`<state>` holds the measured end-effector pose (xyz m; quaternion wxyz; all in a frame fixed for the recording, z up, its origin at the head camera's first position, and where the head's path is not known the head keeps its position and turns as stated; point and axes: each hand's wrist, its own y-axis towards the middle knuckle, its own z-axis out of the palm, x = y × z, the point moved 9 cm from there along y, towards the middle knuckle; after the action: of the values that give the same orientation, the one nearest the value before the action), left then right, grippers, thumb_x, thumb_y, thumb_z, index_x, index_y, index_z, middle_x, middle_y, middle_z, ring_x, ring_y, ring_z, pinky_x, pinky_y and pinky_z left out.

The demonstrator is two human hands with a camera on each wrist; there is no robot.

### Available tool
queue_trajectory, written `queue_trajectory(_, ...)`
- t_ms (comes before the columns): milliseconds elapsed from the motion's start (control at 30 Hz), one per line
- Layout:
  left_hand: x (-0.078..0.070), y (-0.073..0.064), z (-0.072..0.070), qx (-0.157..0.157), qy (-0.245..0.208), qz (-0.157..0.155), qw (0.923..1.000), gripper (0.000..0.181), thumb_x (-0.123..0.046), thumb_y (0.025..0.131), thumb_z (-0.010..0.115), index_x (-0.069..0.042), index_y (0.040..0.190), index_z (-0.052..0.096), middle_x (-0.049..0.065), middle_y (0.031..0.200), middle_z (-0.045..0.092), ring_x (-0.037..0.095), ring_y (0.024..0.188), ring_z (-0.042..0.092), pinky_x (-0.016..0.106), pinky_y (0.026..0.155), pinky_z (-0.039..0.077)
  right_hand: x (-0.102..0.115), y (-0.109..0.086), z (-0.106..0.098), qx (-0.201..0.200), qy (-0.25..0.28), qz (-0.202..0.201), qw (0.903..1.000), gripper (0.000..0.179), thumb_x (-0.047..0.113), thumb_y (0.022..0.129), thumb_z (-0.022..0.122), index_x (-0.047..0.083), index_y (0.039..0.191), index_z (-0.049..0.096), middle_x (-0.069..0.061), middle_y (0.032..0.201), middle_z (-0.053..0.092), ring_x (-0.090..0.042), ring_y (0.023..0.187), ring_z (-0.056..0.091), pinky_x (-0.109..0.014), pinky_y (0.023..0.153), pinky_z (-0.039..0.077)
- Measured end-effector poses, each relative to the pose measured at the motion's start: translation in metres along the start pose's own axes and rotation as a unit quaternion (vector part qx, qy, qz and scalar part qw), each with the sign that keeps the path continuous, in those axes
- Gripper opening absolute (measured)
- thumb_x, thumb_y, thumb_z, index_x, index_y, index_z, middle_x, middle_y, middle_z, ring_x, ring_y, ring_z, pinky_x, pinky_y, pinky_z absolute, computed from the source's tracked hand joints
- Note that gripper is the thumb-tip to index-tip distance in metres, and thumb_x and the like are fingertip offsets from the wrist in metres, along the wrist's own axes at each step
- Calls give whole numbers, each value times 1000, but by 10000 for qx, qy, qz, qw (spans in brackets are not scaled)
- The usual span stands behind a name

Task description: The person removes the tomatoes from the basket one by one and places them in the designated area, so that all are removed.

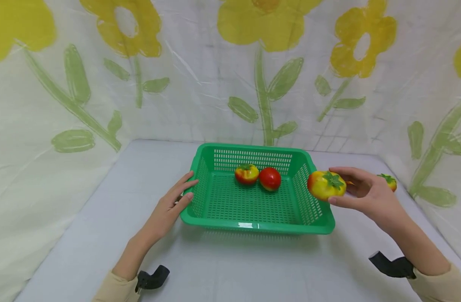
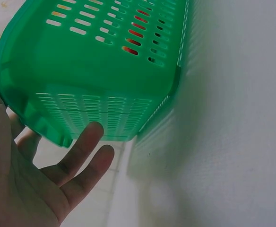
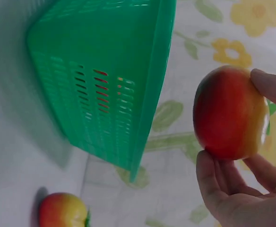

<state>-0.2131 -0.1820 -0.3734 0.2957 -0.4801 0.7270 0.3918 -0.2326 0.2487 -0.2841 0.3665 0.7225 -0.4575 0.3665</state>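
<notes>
A red-and-yellow tomato [image 1: 326, 186] with a green leafy top is held by my right hand [image 1: 377, 199], pinched between thumb and fingertips. In the head view it overlaps the right rim of a green plastic basket [image 1: 253, 227]. The right wrist view shows the tomato [image 3: 228, 113] raised beside the basket's wall [image 3: 95, 109]. My left hand [image 1: 167, 212] rests on the basket's left rim, thumb and first fingers over the edge. In the left wrist view its other two fingers [image 2: 88, 146] stretch out loosely beneath the rim.
Inside the basket lie a red-and-yellow tomato [image 1: 247, 174] and a red one [image 1: 269, 179], side by side near the back. Another tomato [image 1: 389, 182] lies on the white table [image 1: 230, 268] beyond my right hand. Behind stands a sheet [image 1: 200, 84] painted with flowers.
</notes>
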Motion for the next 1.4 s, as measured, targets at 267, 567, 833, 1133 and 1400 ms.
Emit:
queue_trajectory(267,2,1,-1,-45,1,-48,10000,45,-34,107,44,-19,149,45,-16,159,22,12,139,31,45,93,43,-19,-18,-11,-644,-359,445,9963,57,12,86,79,12,138,55,-4,133,54,-5,111,60,-18,83,49)
queue_trajectory(567,5,-3,0,-33,48,-77,10000,44,-34,107,44,-23,149,45,-17,159,21,12,139,29,45,94,42,-37,-40,-16,-1241,445,937,9868,59,7,86,78,10,139,55,3,130,57,-5,103,63,-16,80,49)
queue_trajectory(833,4,-1,0,-14,53,-58,10000,44,-35,107,43,-22,149,44,-15,159,21,16,139,31,47,93,43,-53,-61,-33,-2150,1966,732,9538,56,-9,84,74,6,136,59,0,132,52,-4,105,60,-14,81,47)
queue_trajectory(1133,3,1,2,16,46,-47,10000,43,-34,107,43,-23,149,44,-15,159,21,15,138,32,46,93,43,-79,-73,-52,-2829,2227,988,9277,55,-7,83,75,10,135,62,5,126,53,-5,102,56,-12,78,47)
queue_trajectory(1400,0,0,0,-3,67,-1,10000,43,-31,107,43,-22,149,45,-13,159,21,17,140,31,46,93,43,-121,-74,-53,-2179,623,2152,9499,61,27,86,79,21,141,56,12,120,51,-3,100,49,-7,70,44)
